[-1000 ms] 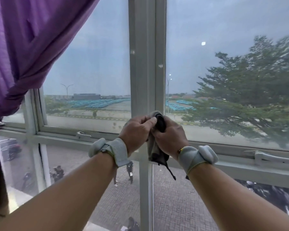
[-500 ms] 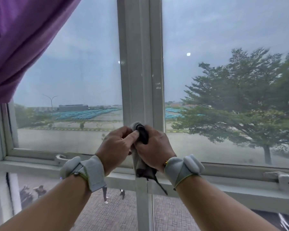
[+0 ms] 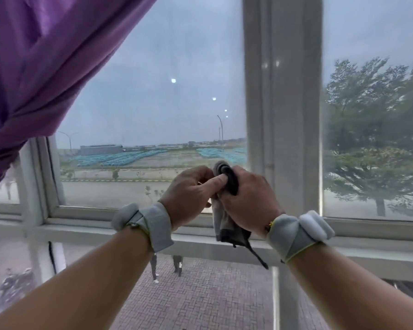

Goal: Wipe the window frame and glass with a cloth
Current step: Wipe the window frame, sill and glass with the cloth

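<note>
At window frame (image 3: pixel 284 115), grey-black cloth (image 3: pixel 227 179) bunched btwn both hands

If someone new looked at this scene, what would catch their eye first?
Probably the two hands at centre: the left hand and right hand both grip a bunched grey cloth in front of the white window frame. Next, the purple curtain gathered at upper left.

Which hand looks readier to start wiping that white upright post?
Probably the right hand: it wraps the bunched cloth and sits nearest the window frame's post. The left hand only pinches the cloth's edge.
</note>
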Available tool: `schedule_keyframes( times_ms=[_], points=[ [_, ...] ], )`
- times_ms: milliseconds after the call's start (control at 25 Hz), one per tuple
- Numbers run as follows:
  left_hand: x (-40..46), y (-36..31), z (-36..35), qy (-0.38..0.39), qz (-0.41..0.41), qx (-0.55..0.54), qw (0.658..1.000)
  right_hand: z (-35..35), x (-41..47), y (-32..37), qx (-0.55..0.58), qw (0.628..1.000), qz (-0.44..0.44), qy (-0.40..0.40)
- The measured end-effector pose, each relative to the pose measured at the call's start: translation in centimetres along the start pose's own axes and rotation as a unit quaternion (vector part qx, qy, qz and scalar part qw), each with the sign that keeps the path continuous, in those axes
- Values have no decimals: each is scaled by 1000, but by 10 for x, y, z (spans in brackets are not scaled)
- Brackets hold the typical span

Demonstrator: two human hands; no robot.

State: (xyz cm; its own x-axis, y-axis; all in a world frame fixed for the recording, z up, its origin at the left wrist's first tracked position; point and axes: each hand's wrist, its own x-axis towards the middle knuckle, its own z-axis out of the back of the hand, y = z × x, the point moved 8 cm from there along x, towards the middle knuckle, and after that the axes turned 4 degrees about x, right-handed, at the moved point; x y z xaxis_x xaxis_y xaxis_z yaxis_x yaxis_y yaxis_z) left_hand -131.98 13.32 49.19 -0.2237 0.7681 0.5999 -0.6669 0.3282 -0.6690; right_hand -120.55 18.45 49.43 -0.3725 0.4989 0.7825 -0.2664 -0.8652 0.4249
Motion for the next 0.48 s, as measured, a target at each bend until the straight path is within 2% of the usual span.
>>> schedule_keyframes(
  times_ms=[120, 240, 360, 480],
  points=[
    [-3, 21, 38, 23, -13, 54, 998, -39, 4, 26, -3, 1000, -27, 5],
    [-3, 42, 68, 69, -16, 56, 996, -68, 6, 47, -26, 999, -35, 5],
    [-5, 53, 78, 131, -52, 48, 989, -80, 9, 56, -65, 997, -41, 9],
    [-1, 61, 83, 147, -98, 71, 982, -88, 16, 55, -91, 995, -39, 2]
  ],
)
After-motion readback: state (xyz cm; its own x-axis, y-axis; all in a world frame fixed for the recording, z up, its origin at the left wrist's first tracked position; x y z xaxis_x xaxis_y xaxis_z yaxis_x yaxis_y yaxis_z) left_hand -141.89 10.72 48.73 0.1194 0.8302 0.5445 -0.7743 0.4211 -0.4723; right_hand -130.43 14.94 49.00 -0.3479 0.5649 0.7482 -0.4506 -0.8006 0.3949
